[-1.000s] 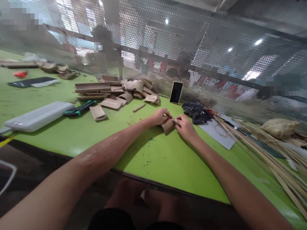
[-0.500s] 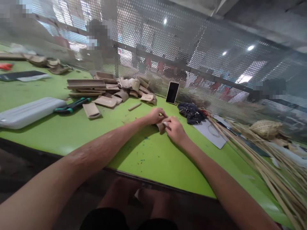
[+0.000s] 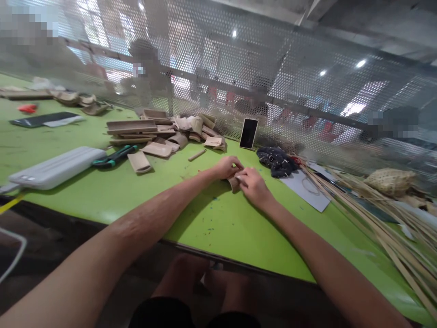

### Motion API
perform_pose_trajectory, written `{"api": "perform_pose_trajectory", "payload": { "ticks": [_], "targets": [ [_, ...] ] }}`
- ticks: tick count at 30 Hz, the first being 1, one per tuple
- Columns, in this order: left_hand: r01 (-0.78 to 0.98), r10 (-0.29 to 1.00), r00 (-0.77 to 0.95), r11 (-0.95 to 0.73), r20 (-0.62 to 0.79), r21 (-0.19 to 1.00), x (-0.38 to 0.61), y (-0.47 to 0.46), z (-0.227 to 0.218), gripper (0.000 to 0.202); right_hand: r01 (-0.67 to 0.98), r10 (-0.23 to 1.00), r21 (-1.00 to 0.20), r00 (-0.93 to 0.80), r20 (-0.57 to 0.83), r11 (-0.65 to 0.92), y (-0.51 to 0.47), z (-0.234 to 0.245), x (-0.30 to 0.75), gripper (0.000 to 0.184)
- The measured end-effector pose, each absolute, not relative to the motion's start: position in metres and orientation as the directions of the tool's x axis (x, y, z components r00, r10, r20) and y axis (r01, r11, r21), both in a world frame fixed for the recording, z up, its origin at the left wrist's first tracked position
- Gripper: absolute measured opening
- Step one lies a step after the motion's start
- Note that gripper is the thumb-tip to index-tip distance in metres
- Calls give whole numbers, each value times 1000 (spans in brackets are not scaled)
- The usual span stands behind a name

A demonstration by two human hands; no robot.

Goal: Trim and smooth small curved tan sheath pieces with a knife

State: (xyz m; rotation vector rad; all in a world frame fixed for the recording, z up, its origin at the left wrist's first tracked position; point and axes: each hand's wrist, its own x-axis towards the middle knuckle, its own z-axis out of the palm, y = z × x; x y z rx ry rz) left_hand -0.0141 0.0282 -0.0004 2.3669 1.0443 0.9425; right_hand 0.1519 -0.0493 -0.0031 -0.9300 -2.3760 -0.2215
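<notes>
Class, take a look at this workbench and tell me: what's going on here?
A person sits at a green table with both hands closed on a small curved tan piece. The left hand pinches it from the left and the right hand grips it from the right. A pile of similar tan pieces lies farther back on the left, a phone leans against the mesh screen, and long thin strips lie on the right.

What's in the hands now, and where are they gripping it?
A small tan piece: the left hand pinches its upper left edge, the right hand grips its right side.
</notes>
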Motion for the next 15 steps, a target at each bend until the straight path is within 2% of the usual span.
{"api": "perform_pose_trajectory", "payload": {
  "ticks": [3, 5, 7, 9, 13, 15],
  "targets": [
    [499, 765, 498, -638, 409, 586, -15, 28, 1, 26, 793, 659, -60, -458, 596, 606, -45, -2, 159, 20],
    [507, 768, 498, -634, 403, 584, -15, 28, 1, 26, 751, 619, -35, -516, 592, 660, -48, -3, 157, 20],
    [510, 768, 496, -636, 406, 579, -15, 29, 0, 25, 665, 567, -49, -593, 572, 745, -53, -4, 154, 19],
    [507, 766, 495, -639, 411, 579, -16, 30, -1, 25, 638, 559, -71, -610, 562, 767, -53, -4, 154, 19],
    [503, 749, 500, -660, 435, 558, -16, 32, -4, 25, 788, 667, -84, -453, 591, 610, -48, -3, 159, 20],
    [512, 754, 496, -655, 431, 556, -15, 33, -5, 26, 756, 636, -70, -492, 594, 650, -50, -3, 157, 21]
  ]
}}
